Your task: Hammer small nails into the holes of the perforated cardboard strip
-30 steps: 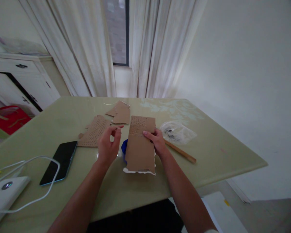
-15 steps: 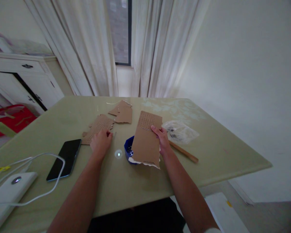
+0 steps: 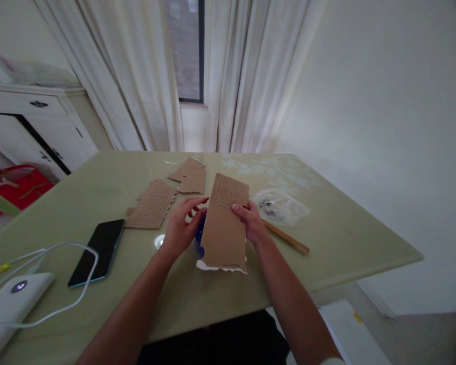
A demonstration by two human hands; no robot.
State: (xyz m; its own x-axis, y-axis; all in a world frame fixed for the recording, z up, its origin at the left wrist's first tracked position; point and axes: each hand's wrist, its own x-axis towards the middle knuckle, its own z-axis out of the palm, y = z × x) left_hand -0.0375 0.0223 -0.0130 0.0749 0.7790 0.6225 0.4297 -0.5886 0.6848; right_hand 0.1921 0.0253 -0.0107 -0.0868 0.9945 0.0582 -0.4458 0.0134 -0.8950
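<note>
While the right hand (image 3: 253,220) grips the perforated cardboard panel (image 3: 224,233) by its right edge, thumb flat on the face, the left hand (image 3: 180,225) hovers at the panel's left side with fingers curved; whether a tiny piece sits between its fingertips cannot be told. The panel is above the near-middle part of the surface (image 3: 327,218), in front of a blue container (image 3: 199,238) that it partly hides.

With support seen on one side only, the panel could swing or slip if the thumb slackens, and a drop would probably knock the container and disturb whatever it holds. Pressing hard near the holes might crease or tear the board, since the perforations likely weaken it. The left fingers, close to the container's rim, could nudge it if they reach too low.

The panel is stiff brown board, roughly rectangular, dotted with rows of holes at its far end and ending in a ragged white torn edge at the near end. A similar perforated sheet (image 3: 150,208) lies flat to the left, its outline jagged, with smooth, angular cardboard scraps (image 3: 193,182) beyond it. On the right, a crumpled, see-through plastic bag (image 3: 285,205) rests near a straight, slender wooden stick (image 3: 289,238). A glossy black phone (image 3: 97,253) lies farther left.
</note>
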